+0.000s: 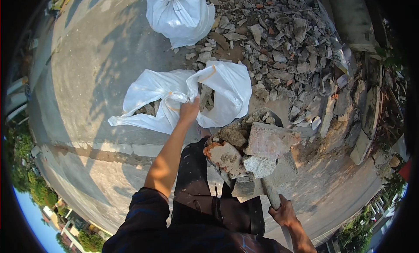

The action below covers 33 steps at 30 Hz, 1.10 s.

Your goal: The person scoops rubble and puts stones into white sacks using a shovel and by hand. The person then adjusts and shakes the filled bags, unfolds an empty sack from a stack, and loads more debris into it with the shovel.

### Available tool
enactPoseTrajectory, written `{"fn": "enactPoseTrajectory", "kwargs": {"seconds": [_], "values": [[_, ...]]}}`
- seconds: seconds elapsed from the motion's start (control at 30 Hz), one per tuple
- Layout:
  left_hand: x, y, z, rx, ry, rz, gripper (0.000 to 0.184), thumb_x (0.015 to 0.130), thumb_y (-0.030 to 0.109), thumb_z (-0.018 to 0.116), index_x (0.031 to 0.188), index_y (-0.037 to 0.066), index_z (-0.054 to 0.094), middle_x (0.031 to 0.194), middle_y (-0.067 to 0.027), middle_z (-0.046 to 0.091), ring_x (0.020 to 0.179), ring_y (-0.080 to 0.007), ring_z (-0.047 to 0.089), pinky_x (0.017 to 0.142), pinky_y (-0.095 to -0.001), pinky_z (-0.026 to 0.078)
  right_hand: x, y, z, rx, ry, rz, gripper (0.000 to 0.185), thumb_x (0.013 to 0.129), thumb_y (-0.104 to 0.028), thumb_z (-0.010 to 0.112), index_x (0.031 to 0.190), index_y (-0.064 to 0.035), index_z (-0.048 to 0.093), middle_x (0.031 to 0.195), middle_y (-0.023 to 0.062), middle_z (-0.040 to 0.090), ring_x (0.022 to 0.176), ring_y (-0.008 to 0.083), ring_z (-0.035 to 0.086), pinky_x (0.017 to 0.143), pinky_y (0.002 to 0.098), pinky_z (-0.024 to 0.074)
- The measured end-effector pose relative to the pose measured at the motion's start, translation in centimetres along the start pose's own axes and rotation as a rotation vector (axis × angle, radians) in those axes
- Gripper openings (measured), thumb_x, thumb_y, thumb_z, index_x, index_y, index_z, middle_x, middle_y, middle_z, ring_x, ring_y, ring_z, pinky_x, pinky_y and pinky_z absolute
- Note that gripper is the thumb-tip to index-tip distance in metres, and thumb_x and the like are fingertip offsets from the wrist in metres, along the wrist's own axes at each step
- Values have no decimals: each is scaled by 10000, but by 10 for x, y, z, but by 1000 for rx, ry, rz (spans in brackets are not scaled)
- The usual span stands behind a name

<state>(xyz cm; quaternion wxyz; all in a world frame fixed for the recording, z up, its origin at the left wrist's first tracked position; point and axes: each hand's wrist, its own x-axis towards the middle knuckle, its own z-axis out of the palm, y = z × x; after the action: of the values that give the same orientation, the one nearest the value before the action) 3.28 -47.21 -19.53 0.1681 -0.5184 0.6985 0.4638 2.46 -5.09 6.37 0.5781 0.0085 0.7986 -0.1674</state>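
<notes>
My left hand point(190, 110) is closed on the gathered rim of a white sack point(231, 85), whose mouth gapes on the right with broken concrete inside. Left of the hand, more white sacking point(146, 85) lies spread with rubble in its opening; whether it is a separate sack I cannot tell. My right hand point(283, 211) is wrapped round the handle of a shovel point(272, 196). The shovel's blade, mostly hidden, bears a heap of concrete chunks point(268, 141), large and small, close to the sack's near right edge.
A large rubble pile point(279, 56) spreads to the right of the sacks. Beyond them stands a tied white sack point(179, 17). Grey pavement point(83, 87) stretches to the left, crossed by a low ledge point(109, 150). Broken slabs point(366, 117) lie at the far right.
</notes>
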Motion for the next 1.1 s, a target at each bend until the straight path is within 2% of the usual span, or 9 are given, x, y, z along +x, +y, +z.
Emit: {"fn": "enactPoseTrajectory", "kwargs": {"seconds": [0.1, 0.3, 0.37, 0.47, 0.67, 0.7, 0.8, 1.03, 1.1], "values": [[-13, 12, -21, 158, -76, 92, 669, 908, 381, 534, 1355, -86, 364, 1298, -303, 491, 1205, -383, 504, 977, -410, 415, -4, 1, -1, -34, 28, -83, 342, 708, -131, 670, 950, 74, 545, 690, 261, 601, 701, 433, 635, 625, 425, 503], [-28, 100, -74, 252, -141, 674, 665, 817, 139, 686, 1398, 43, 377, 1358, -226, 447, 1242, -354, 476, 998, -438, 421, -18, -36, 16, 31, -27, 25, 351, 710, -156, 666, 952, 66, 544, 703, 286, 609, 749, 476, 622, 664, 479, 504], [-14, 121, -70, 562, -121, 1140, 685, 789, 164, 719, 1393, 106, 403, 1389, -156, 431, 1295, -354, 411, 1020, -459, 396, -22, -40, 39, 35, -76, 67, 445, 702, -222, 693, 1001, 72, 548, 711, 277, 619, 751, 481, 622, 672, 467, 513], [13, 137, -47, 886, -142, 1426, 727, 758, 200, 746, 1395, 125, 403, 1343, -119, 477, 1318, -324, 371, 1032, -448, 383, -32, -45, 77, 143, -64, 40, 482, 701, -253, 703, 1023, 72, 551, 750, 271, 633, 774, 467, 633, 681, 459, 516], [46, 161, -19, 1052, -749, 1274, 411, 759, 210, 743, 1116, 83, 585, 1011, -130, 651, 1041, -319, 584, 887, -422, 450, -30, -114, 130, 310, -54, 115, 426, 709, -217, 700, 1021, 40, 566, 778, 251, 644, 790, 395, 662, 701, 417, 514], [46, 157, -19, 899, -720, 1349, 290, 796, 241, 711, 989, 60, 594, 879, -158, 657, 899, -364, 618, 785, -458, 465, -31, -120, 141, 362, -54, 79, 415, 712, -211, 701, 1015, 38, 566, 767, 247, 643, 786, 385, 665, 696, 413, 512], [46, 165, -16, 920, -745, 1348, 286, 837, 277, 670, 992, 50, 593, 854, -185, 646, 846, -403, 604, 708, -474, 465, -24, -140, 159, 440, -99, 98, 385, 717, -205, 693, 992, 35, 571, 761, 247, 641, 794, 390, 664, 695, 413, 513], [42, 191, -3, 658, -847, 1402, 303, 858, 322, 656, 904, 26, 615, 803, -227, 620, 781, -437, 569, 657, -468, 445, 0, -163, 172, 478, -84, 56, 348, 717, -188, 676, 959, 38, 567, 773, 273, 634, 819, 428, 644, 709, 452, 512], [36, 195, 2, 723, -875, 1356, 339, 840, 361, 675, 909, 30, 653, 816, -192, 659, 781, -380, 621, 690, -446, 480, 4, -166, 164, 497, -92, 82, 354, 717, -191, 677, 953, 46, 563, 763, 276, 631, 815, 437, 638, 709, 458, 512]]}}
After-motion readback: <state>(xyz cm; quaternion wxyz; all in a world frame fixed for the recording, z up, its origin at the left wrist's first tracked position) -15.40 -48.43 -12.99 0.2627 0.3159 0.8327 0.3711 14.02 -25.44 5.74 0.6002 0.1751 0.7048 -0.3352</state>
